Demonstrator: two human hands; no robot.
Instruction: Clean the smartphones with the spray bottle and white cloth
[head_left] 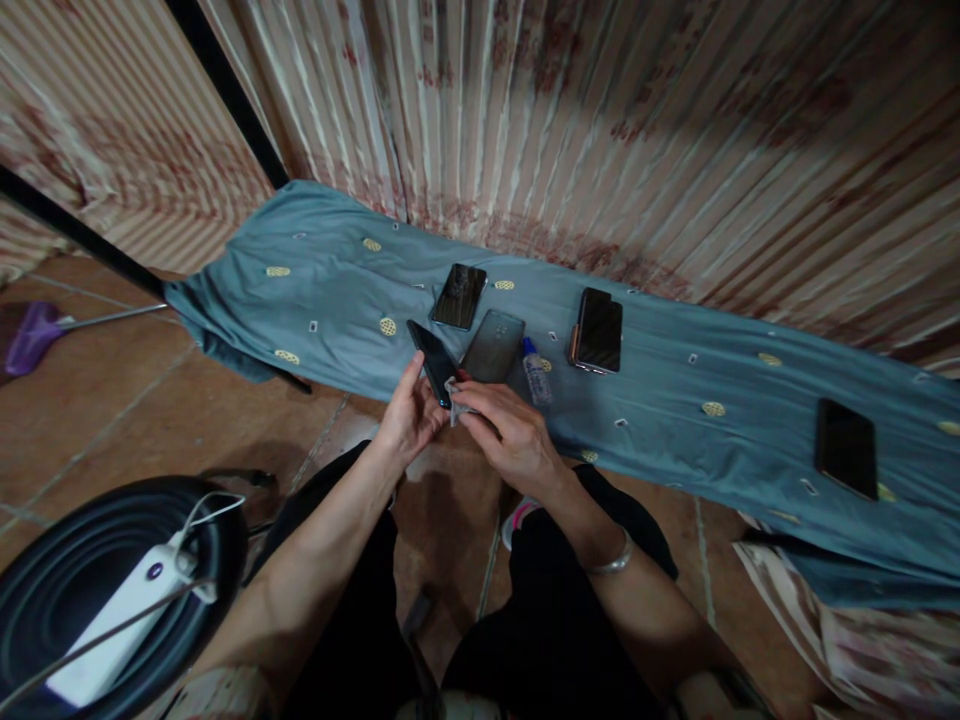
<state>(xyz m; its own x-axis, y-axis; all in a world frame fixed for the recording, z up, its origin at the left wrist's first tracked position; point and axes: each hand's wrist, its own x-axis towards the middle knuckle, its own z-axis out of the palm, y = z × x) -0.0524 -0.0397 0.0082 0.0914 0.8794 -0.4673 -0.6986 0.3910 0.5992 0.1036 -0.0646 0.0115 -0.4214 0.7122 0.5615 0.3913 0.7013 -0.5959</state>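
My left hand is closed around a dark smartphone, held tilted over the near edge of the cloth-covered surface. Pinched in my right hand is a small grey cloth, which touches the phone's lower end. Just beyond my hands, a grey phone lies on the blue-green cloth. Beside it is a small clear bottle with a blue cap. Another black phone rests behind the one I hold.
Farther right lie stacked phones and a single dark phone. A pleated curtain hangs along the back. On the tiled floor at left are a coiled black hose, a white power strip and a purple object.
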